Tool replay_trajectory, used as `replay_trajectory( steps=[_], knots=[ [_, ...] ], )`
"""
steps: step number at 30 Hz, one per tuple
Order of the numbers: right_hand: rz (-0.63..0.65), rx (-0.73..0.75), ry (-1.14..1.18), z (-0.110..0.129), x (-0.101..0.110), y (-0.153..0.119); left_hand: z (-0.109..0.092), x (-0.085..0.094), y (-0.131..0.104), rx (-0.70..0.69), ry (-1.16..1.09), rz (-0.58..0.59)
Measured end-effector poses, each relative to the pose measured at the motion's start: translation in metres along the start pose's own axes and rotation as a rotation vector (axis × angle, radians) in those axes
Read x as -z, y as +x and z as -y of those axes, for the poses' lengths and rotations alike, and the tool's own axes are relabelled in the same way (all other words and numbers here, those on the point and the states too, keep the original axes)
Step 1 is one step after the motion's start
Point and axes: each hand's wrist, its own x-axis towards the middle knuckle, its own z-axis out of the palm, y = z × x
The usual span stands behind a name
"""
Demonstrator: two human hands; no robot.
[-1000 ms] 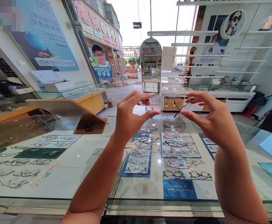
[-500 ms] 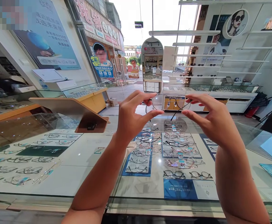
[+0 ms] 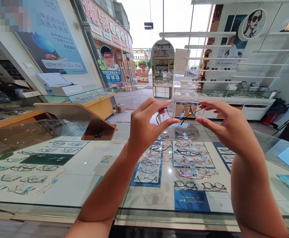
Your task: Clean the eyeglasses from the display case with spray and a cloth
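A pair of thin, dark, round-framed eyeglasses (image 3: 167, 112) is held up in front of me, above the far part of the glass display case (image 3: 131, 201). My left hand (image 3: 149, 120) pinches its left side between thumb and fingers. At the other side, my right hand (image 3: 223, 120) grips the frame near the hinge in the same way. The temples are unfolded and point away from me, one dark temple tip showing below the bridge. Below my hands, inside the case, rows of eyeglasses (image 3: 185, 185) lie on white and blue boards.
A tilted wooden-framed mirror or stand (image 3: 67, 110) sits on the counter at left. An arched mirror (image 3: 163, 71) stands beyond the case. White wall shelves (image 3: 211, 59) and another display counter (image 3: 248, 102) are at the back right. A blue leaflet (image 3: 192, 200) lies near the front.
My left hand and the eyeglasses have shifted slightly to the right, and the glasses have turned a little. My right hand keeps its grip. The view has moved slightly.
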Motion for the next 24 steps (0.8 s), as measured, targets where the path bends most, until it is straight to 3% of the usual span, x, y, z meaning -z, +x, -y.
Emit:
replay_trajectory(
  steps=[17,24],
  knots=[
    [0.047,-0.054,-0.022,-0.0052,0.0031,-0.0002,-0.0035,-0.0056,-0.0038,-0.044,0.09,0.024],
    [0.038,-0.042,-0.004,-0.0021,0.0051,-0.0005,0.002,-0.0046,-0.0033,0.004,0.018,0.016]
  ],
)
